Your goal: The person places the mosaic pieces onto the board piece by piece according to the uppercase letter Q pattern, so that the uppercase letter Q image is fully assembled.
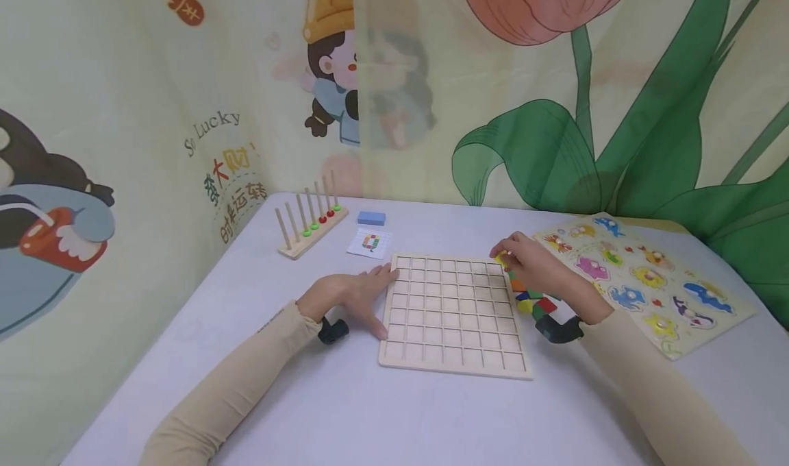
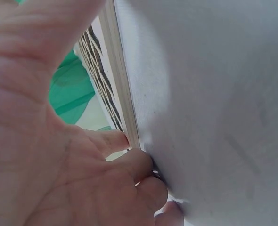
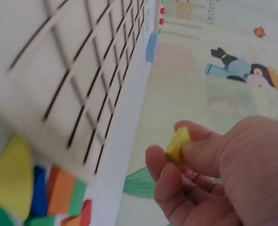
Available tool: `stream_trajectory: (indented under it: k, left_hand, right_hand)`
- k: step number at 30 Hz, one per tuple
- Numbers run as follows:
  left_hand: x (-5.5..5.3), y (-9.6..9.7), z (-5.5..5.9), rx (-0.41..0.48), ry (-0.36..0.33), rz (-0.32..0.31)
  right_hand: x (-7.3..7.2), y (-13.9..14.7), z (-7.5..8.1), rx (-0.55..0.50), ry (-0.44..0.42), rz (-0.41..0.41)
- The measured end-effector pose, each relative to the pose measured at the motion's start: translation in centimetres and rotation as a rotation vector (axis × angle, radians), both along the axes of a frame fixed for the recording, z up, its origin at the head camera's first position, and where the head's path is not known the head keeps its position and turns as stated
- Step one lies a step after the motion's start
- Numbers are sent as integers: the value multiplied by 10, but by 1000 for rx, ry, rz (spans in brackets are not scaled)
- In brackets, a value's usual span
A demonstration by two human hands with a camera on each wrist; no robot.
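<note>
A square wooden grid board [image 1: 453, 315] lies on the table with its cells bare. My left hand [image 1: 357, 298] rests at its left side, thumb and fingertips against the edge; the left wrist view shows the fingers along the wooden rim [image 2: 122, 94]. Near the board's far right corner, my right hand [image 1: 530, 260] pinches a small yellow block [image 3: 178, 145] between thumb and fingers, held up in the right wrist view. Below that hand, colored blocks [image 1: 545, 306] in red, green, orange, blue and yellow lie along the board's right edge, partly covered by the hand.
A picture card [image 1: 370, 242] lies behind the board, with a blue block [image 1: 372, 218] beyond it. A peg stand [image 1: 314, 231] with green and red beads stands at the back left. At right lies an animal knob puzzle [image 1: 647, 284]. Printed curtains surround the table.
</note>
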State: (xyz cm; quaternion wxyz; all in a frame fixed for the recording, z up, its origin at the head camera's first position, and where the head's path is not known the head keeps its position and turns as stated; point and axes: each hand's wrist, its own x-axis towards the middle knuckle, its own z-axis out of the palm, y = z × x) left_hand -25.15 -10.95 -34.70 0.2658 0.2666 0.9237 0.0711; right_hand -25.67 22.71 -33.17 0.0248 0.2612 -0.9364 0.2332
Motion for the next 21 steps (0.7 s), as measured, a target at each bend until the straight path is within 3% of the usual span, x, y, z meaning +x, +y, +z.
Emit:
stream_trajectory:
  k: [5,14,21]
  left_hand:
    - [1,1,1,-4,1,-2]
    - [1,0,1,-11,16,12]
    - [1,3,-4,-11,28,8]
  right_hand:
    - [-7,-22,6,3,-41,-25]
    - [-12,-41,-3,-1,-175,-79]
    - [-9,-47,-16,5,-168,-122]
